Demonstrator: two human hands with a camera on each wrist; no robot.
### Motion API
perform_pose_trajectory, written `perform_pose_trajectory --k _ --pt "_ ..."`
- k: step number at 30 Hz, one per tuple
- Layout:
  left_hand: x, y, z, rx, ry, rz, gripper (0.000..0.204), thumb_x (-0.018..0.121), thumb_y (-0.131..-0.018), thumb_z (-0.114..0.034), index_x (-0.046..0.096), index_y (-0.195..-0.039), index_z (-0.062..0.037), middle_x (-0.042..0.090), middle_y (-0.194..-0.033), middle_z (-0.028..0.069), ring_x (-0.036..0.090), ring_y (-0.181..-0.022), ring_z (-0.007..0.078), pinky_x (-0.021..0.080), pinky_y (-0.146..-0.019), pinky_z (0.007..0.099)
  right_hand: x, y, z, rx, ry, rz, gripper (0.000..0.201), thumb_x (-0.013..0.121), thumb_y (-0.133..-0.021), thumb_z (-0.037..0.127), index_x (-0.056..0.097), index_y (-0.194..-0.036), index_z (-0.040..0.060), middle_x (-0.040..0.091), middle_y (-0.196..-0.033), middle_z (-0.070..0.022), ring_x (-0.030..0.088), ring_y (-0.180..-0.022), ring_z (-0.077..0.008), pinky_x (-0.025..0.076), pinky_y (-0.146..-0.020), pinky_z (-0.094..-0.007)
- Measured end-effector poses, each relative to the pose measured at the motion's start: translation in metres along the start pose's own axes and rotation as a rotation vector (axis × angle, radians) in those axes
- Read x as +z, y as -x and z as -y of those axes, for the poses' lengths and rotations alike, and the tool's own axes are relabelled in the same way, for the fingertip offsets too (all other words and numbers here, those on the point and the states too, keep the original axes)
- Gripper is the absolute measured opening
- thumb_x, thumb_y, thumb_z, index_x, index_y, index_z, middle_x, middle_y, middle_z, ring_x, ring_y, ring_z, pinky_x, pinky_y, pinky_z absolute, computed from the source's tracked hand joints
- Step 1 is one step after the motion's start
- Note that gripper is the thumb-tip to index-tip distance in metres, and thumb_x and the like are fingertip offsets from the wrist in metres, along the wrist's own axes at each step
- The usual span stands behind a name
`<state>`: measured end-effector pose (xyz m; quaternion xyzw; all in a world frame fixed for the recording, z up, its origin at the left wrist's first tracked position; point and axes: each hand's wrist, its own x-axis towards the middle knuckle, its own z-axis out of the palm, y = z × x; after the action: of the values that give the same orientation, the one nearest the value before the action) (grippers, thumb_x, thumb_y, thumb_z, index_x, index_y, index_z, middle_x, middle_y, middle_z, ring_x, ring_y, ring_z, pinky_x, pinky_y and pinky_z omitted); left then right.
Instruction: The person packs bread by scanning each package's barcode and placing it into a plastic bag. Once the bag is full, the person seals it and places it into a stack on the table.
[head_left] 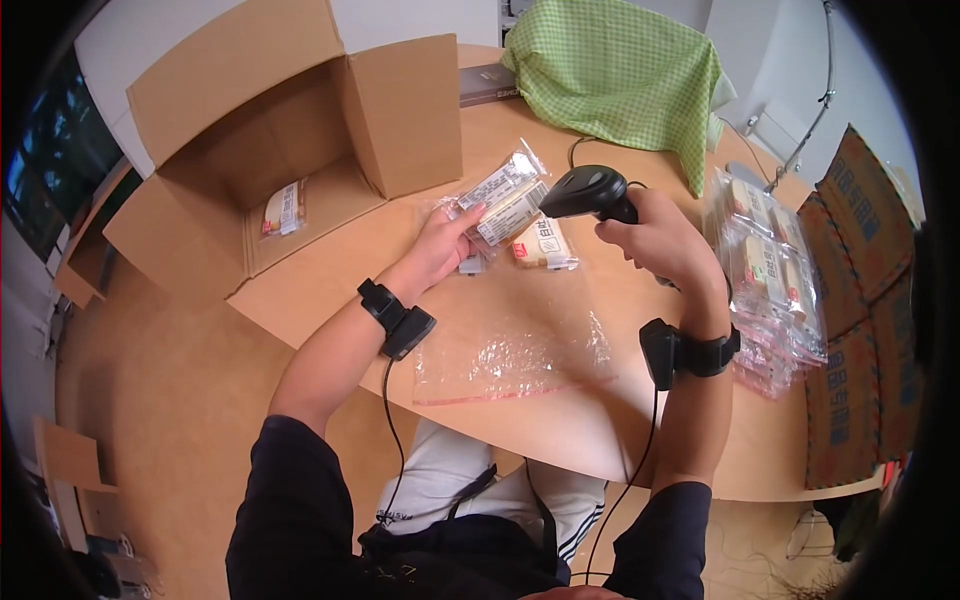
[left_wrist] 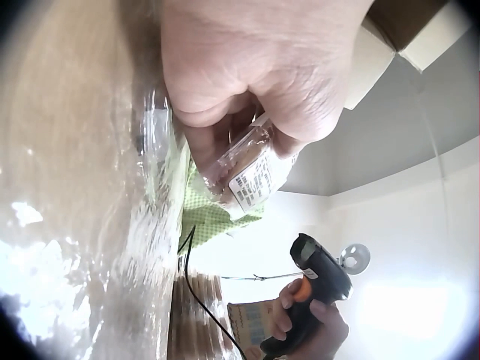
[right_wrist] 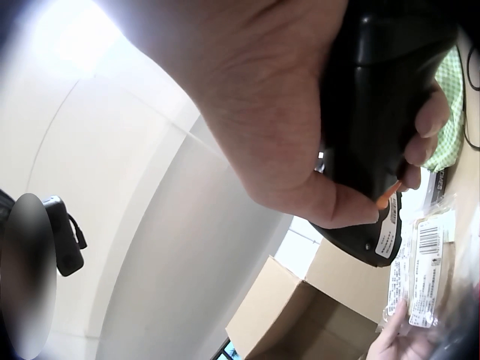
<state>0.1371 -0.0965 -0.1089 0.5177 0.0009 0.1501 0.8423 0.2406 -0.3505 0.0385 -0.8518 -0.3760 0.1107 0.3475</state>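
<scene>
My left hand [head_left: 445, 245] pinches a clear-wrapped bread packet [head_left: 508, 205] by its near edge, its white barcode label facing up. In the right wrist view the barcode on that packet [right_wrist: 427, 274] shows plainly. My right hand [head_left: 665, 240] grips a black barcode scanner [head_left: 588, 192] with an orange trigger, fingers wrapped round its handle. The scanner's head points left, close to the label. Beneath, another bread packet [head_left: 543, 245] with a red and white label lies on a large clear plastic bag [head_left: 510, 350] spread on the table.
An open cardboard box [head_left: 405, 120] lies at the back left with one bread packet [head_left: 284, 208] inside. Bagged bread packets [head_left: 765, 270] are piled at the right, beside printed cardboard [head_left: 850, 370]. A green checked cloth [head_left: 620, 75] covers something at the back.
</scene>
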Motion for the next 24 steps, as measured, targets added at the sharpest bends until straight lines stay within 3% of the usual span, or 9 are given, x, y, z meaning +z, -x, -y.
perform_pose_trajectory --k 13,17,23,24 --pt "-0.001 0.0 0.0 -0.007 0.031 -0.003 0.039 0.055 -0.1 -0.02 0.048 -0.131 0.0013 0.061 -0.123 0.0151 0.064 -0.107 0.0236 0.058 -0.087 0.0393 -0.001 -0.004 -0.004 0.022 -0.035 0.064 0.028 0.065 -0.076 0.019 0.063 -0.081 -0.0079 0.054 -0.058 -0.0074 0.052 -0.05 -0.014 0.043 -0.048 -0.0312" --pt "0.001 0.001 0.0 -0.017 0.013 -0.019 0.037 0.053 -0.101 -0.019 0.048 -0.13 0.0024 0.061 -0.124 0.0149 0.064 -0.109 0.0243 0.056 -0.092 0.0398 0.0 -0.004 -0.007 0.002 -0.052 0.057 0.028 0.066 -0.076 0.019 0.064 -0.082 -0.0076 0.055 -0.059 -0.007 0.053 -0.05 -0.0146 0.044 -0.048 -0.0312" --pt "0.0 -0.001 -0.002 -0.03 0.021 -0.007 0.038 0.054 -0.1 -0.018 0.047 -0.132 0.0009 0.06 -0.125 0.0139 0.063 -0.11 0.0239 0.058 -0.088 0.0425 0.001 -0.017 -0.02 0.054 -0.154 0.003 0.04 0.063 -0.08 0.03 0.062 -0.098 -0.0059 0.059 -0.073 -0.009 0.057 -0.064 -0.0139 0.048 -0.056 -0.0313" --pt "0.0 0.0 -0.001 -0.023 0.036 -0.012 0.037 0.054 -0.1 -0.018 0.047 -0.132 0.0006 0.06 -0.125 0.0138 0.063 -0.111 0.0239 0.057 -0.089 0.043 0.004 -0.026 -0.031 0.069 -0.222 -0.047 0.035 0.061 -0.085 0.028 0.06 -0.101 -0.0026 0.056 -0.071 -0.0052 0.055 -0.062 -0.0126 0.047 -0.055 -0.0296"
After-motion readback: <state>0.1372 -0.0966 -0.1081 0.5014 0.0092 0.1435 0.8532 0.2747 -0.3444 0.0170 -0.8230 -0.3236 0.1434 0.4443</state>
